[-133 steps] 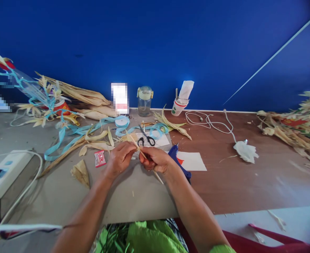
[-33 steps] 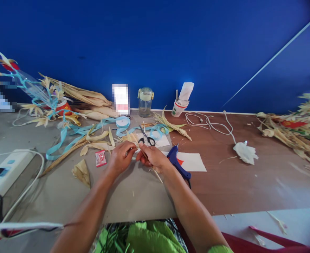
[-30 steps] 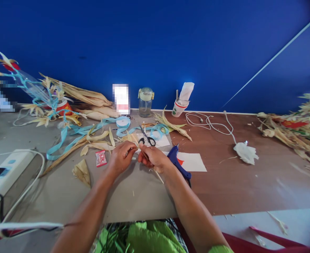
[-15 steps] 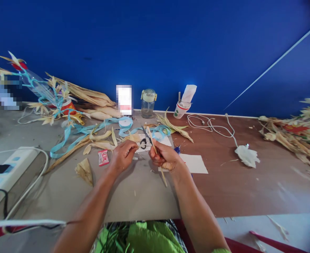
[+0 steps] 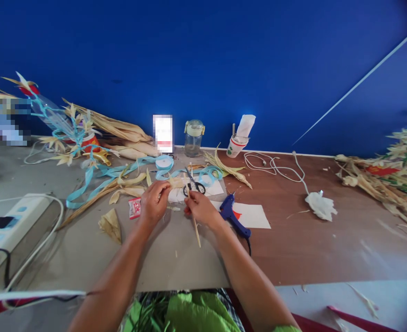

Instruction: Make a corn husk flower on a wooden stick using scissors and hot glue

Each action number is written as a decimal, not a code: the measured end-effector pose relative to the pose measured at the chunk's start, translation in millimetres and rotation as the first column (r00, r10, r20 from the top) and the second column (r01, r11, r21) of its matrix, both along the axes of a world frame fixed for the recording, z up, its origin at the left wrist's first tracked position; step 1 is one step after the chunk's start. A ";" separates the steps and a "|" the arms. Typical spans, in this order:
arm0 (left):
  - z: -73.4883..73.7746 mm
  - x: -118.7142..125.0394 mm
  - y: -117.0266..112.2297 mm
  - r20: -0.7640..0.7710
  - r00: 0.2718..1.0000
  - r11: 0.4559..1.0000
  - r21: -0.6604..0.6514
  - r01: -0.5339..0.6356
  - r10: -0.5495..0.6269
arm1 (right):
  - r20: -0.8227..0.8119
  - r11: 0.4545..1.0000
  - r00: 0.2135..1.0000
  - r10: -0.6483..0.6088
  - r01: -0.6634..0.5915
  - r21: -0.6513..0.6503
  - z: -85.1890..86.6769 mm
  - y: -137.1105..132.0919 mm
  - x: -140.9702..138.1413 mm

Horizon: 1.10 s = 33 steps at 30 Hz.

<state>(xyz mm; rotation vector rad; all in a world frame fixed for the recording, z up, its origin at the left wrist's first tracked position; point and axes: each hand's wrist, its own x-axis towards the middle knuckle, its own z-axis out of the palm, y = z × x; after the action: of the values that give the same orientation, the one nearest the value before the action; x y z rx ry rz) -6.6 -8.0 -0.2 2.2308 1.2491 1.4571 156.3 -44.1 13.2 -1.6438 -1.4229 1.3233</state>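
My right hand is closed around a thin straw-coloured stick, which slants down toward me over the table. Beside it, my left hand is pinched closed; whatever its fingertips may hold cannot be made out. Just beyond both hands, black-handled scissors lie on a white sheet of paper. A pale piece of husk is close to the left fingertips. A blue glue gun rests right of my right wrist, partly on a white card. A red-and-white packet lies partly behind my left hand.
Light blue ribbon and dried corn husks spread across the left and back. A glass jar and a paper cup stand by the blue wall. A power strip is at left, a white cable at right.
My right hand has moved left and slightly down with the stick, nearer my left hand. The scissors and the glue gun now show more fully. My left hand has barely moved.
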 end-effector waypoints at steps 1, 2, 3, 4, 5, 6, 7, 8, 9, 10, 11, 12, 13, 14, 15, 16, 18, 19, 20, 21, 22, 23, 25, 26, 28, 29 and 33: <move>-0.3 -0.8 0.4 0.000 1.000 1.000 0.008 -0.004 0.004 | 0.064 0.999 0.998 0.012 -0.015 0.035 0.5 -1.0 -2.0; -0.7 -1.4 0.8 0.002 1.000 1.000 0.013 -0.011 0.011 | 0.134 0.997 0.991 0.020 -0.029 0.072 0.9 -2.0 -4.0; -1.0 -2.0 1.2 0.002 1.000 1.000 0.015 -0.019 0.019 | 0.204 0.993 0.979 0.026 -0.048 0.106 1.3 -3.0 -5.7; -1.3 -2.4 1.5 0.003 1.000 1.000 0.014 -0.027 0.027 | 0.265 0.989 0.964 0.029 -0.067 0.135 1.5 -3.9 -7.0; -1.6 -2.7 1.7 0.004 0.999 0.999 0.014 -0.033 0.033 | 0.314 0.984 0.949 0.030 -0.083 0.157 1.6 -4.6 -7.6; -1.9 -2.9 1.9 0.006 0.999 0.999 0.013 -0.034 0.034 | 0.353 0.980 0.935 0.026 -0.093 0.174 1.8 -5.1 -7.4; -2.1 -3.0 2.1 0.007 1.000 0.999 0.013 -0.031 0.031 | 0.385 0.977 0.923 0.015 -0.095 0.191 2.1 -5.3 -6.3; -2.4 -3.1 2.2 0.008 1.000 1.000 0.011 -0.026 0.026 | 0.411 0.974 0.911 -0.009 -0.086 0.212 2.6 -5.1 -4.4; -2.7 -3.1 2.4 0.008 1.000 1.000 0.009 -0.021 0.020 | 0.435 0.970 0.899 -0.040 -0.069 0.233 3.5 -4.6 -1.9; -3.0 -3.1 2.5 0.008 1.000 1.000 0.008 -0.017 0.017 | 0.459 0.967 0.886 -0.068 -0.054 0.247 4.7 -3.6 1.0; -3.5 -3.0 2.6 0.008 1.000 1.000 0.009 -0.012 0.012 | 0.483 0.966 0.871 -0.090 -0.041 0.255 6.3 -2.2 4.2; -4.1 -2.8 2.9 0.007 1.000 1.000 0.012 -0.009 0.009 | 0.509 0.967 0.855 -0.103 -0.035 0.254 8.1 -0.3 7.2; -4.9 -2.6 3.2 0.007 1.000 1.000 0.017 -0.004 0.004 | 0.538 0.970 0.836 -0.106 -0.034 0.243 9.9 2.3 9.8; -5.9 -2.4 3.5 0.008 1.000 1.000 0.023 0.001 -0.001 | 0.573 0.975 0.813 -0.102 -0.033 0.220 11.7 5.4 12.0; -7.2 -2.1 4.0 0.010 1.000 1.000 0.029 0.006 -0.006 | 0.612 0.981 0.785 -0.093 -0.033 0.192 13.1 9.1 13.6; -8.5 -1.9 4.5 0.011 1.000 0.999 0.030 0.011 -0.011 | 0.653 0.986 0.753 -0.084 -0.032 0.163 14.2 13.3 14.6; -11.1 -1.7 5.6 0.015 1.000 0.999 0.030 0.014 -0.015 | 0.727 0.993 0.683 -0.073 -0.017 0.116 15.2 22.4 15.0; -12.2 -1.6 6.2 0.017 1.000 1.000 0.029 0.011 -0.012 | 0.750 0.995 0.658 -0.068 -0.010 0.099 15.2 26.9 14.6; -13.0 -1.6 6.6 0.017 1.000 1.000 0.029 0.007 -0.007 | 0.771 0.997 0.634 -0.059 -0.002 0.078 15.1 31.0 13.8; -13.5 -1.6 7.0 0.015 1.000 1.000 0.028 0.003 -0.003 | 0.791 0.999 0.611 -0.040 0.000 0.051 14.8 34.7 12.6; -13.8 -1.7 7.4 0.014 1.000 1.000 0.029 -0.002 0.002 | 0.802 1.000 0.597 -0.026 0.002 0.031 14.5 37.8 11.1; -13.9 -1.8 7.6 0.012 1.000 0.999 0.033 -0.005 0.005 | 0.811 1.000 0.585 -0.012 0.000 0.014 14.2 40.3 9.3; -13.7 -2.0 7.9 0.010 1.000 0.999 0.040 -0.004 0.004 | 0.819 1.000 0.574 0.000 -0.011 0.008 13.4 44.1 5.0; -13.7 -2.1 7.9 0.008 1.000 0.999 0.044 0.000 0.000 | 0.821 1.000 0.570 0.002 -0.021 0.012 12.8 45.6 2.7; -13.7 -2.3 7.6 0.003 1.000 0.999 0.047 0.007 -0.007 | 0.826 0.999 0.564 0.007 -0.036 0.016 10.9 48.4 -1.8; -13.8 -2.5 7.4 0.001 1.000 0.999 0.047 0.008 -0.008 | 0.826 0.999 0.563 0.011 -0.040 0.013 9.8 49.8 -3.6; -13.6 -3.1 6.4 -0.006 1.000 1.000 0.028 0.011 -0.011 | 0.823 0.999 0.567 0.029 -0.027 -0.017 6.3 54.7 -6.4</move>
<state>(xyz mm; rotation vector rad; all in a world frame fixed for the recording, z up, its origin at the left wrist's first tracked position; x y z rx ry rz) -9.7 -1.6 -13.7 2.2580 1.2242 1.4737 149.9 10.7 19.6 -2.4128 -1.9405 0.4952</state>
